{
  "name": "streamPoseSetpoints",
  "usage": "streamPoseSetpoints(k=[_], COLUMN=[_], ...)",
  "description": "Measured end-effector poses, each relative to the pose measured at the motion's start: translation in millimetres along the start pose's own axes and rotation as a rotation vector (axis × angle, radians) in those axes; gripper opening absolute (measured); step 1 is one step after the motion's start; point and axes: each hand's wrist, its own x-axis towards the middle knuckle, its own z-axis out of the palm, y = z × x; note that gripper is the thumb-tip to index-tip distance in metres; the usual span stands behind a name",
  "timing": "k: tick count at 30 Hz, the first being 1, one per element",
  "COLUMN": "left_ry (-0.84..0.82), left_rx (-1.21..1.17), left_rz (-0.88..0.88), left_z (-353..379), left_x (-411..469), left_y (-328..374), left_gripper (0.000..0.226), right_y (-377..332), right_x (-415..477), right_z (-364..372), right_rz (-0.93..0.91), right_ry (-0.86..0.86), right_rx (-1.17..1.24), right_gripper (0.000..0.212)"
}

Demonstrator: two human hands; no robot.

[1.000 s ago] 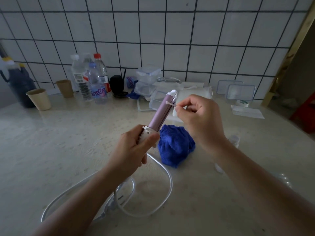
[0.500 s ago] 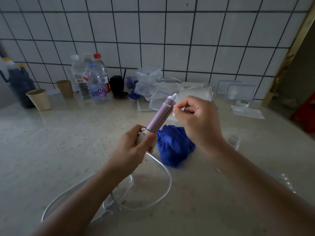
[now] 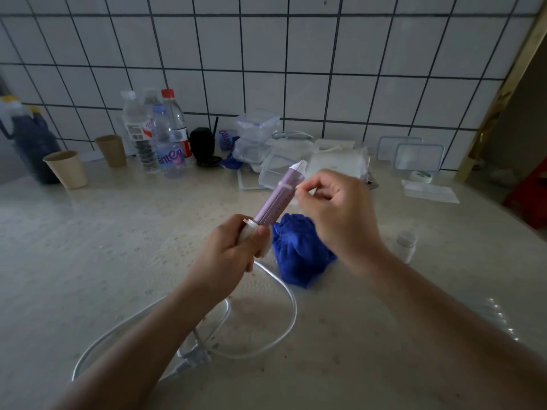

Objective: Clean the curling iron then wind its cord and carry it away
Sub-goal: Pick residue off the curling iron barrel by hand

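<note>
Centre of frame: my left hand (image 3: 228, 255) grips the white handle of the curling iron (image 3: 278, 199), its lilac barrel tilted toward the upper right. My right hand (image 3: 334, 214) pinches a thin white swab (image 3: 285, 184) laid across the barrel near the tip. The cord (image 3: 284, 329) loops on the counter (image 3: 103, 247) below, and a blue cloth (image 3: 299, 261) lies beside my left hand.

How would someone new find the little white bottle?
Start at the pale counter below the tiled wall. Right of the crumpled blue cloth stands a small white bottle. It is short, opaque and alone, unlike the tall clear bottles grouped by the wall.
</note>
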Motion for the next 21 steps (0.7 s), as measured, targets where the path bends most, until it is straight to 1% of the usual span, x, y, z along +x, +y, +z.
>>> streamPoseSetpoints(k=[2, 3, 5, 6, 8, 10, 12, 14, 17, 19, 20, 21], left_ry=[-0.021, -0.023, -0.005, 0.011, 0.038, 0.050, 0.050, 0.044, 0.038, 0.032, 0.033, 0.040], left_rx=[-0.087, -0.111, -0.095, -0.072, -0.073, -0.099, -0.107, -0.083, -0.038, -0.051, -0.054, -0.057], left_rz=[-0.035, -0.062, -0.117, -0.133, -0.127, -0.105, -0.087, -0.049, 0.006, 0.004, -0.008, -0.023], left_z=[-0.7, -0.9, -0.7, -0.3, 0.1, 0.1, -0.1, -0.8, -1.8, -2.6, -2.2, -2.1], left_x=[-2.6, -3.3, -2.3, -1.1, 0.6, 0.9, 0.0, -0.9, -1.6, -1.2, -0.1, 0.5], left_y=[1.1, 1.7, 2.3, 2.0, 1.1, 1.4, 2.0, 3.6, 4.6, 3.7, 3.4, 3.5], left_gripper=[0.032, 0.042, 0.060, 0.063, 0.058, 0.050, 0.045, 0.040, 0.032, 0.023, 0.022, 0.025], right_y=[1.6, 0.6, -3.6, -5.8, -9.8, -11.7, -8.7, -7.0, -3.8, -3.8, -3.7, -4.2], right_x=[8.8, 8.7, -0.2, -8.0, -24.0, -28.9, -21.7, -9.4, 3.0, -0.4, -5.4, -11.5], right_z=[-8.7, -9.1, -1.7, 4.9, 18.4, 23.0, 16.7, 5.8, -6.1, -3.5, 0.2, 5.5], right_rz=[0.018, 0.015, -0.009, -0.022, -0.044, -0.045, -0.044, -0.033, -0.001, -0.009, -0.018, -0.026], right_ry=[0.057, 0.058, -0.004, -0.054, -0.150, -0.185, -0.147, -0.065, 0.024, -0.011, -0.056, -0.109], right_rx=[0.017, 0.027, 0.049, 0.051, 0.027, 0.003, 0.018, 0.033, 0.064, 0.059, 0.053, 0.050], right_gripper=[0.017, 0.015, 0.012, 0.011, 0.008, 0.008, 0.010, 0.014, 0.014, 0.014, 0.014, 0.013])
